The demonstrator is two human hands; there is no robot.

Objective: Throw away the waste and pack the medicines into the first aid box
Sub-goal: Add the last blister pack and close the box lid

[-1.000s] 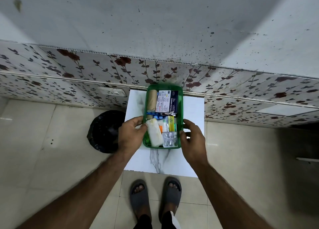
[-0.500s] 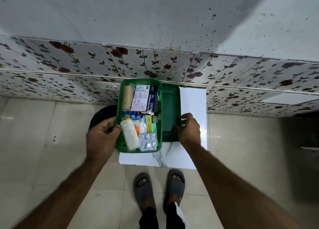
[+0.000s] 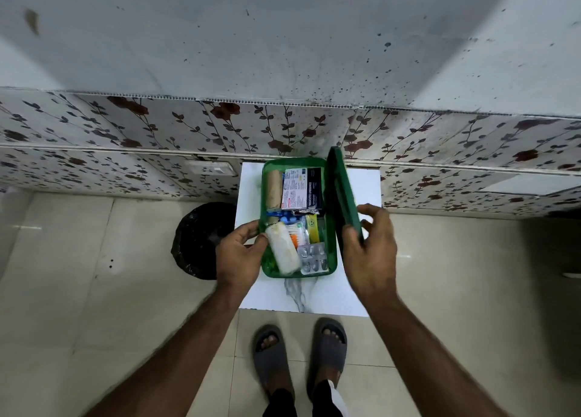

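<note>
The green first aid box (image 3: 267,270) sits on a small white table (image 3: 314,297). Inside lie a tan bandage roll (image 3: 274,188), a white medicine carton (image 3: 301,187), a white gauze roll (image 3: 283,251), a silver blister strip (image 3: 312,258) and other small packs. My left hand (image 3: 240,254) grips the box's left wall near the front. My right hand (image 3: 371,246) holds the green lid (image 3: 341,190), which stands on edge along the box's right side, tilted over the box.
A bin lined with a black bag (image 3: 201,239) stands on the tiled floor left of the table. The table backs onto a floral-tiled wall with a socket (image 3: 209,168). My feet in grey slippers (image 3: 300,353) are just in front of the table.
The lid lay flat on the table to the box's right; my right hand has lifted it upright beside the box. My left hand keeps its hold on the box's left wall.
</note>
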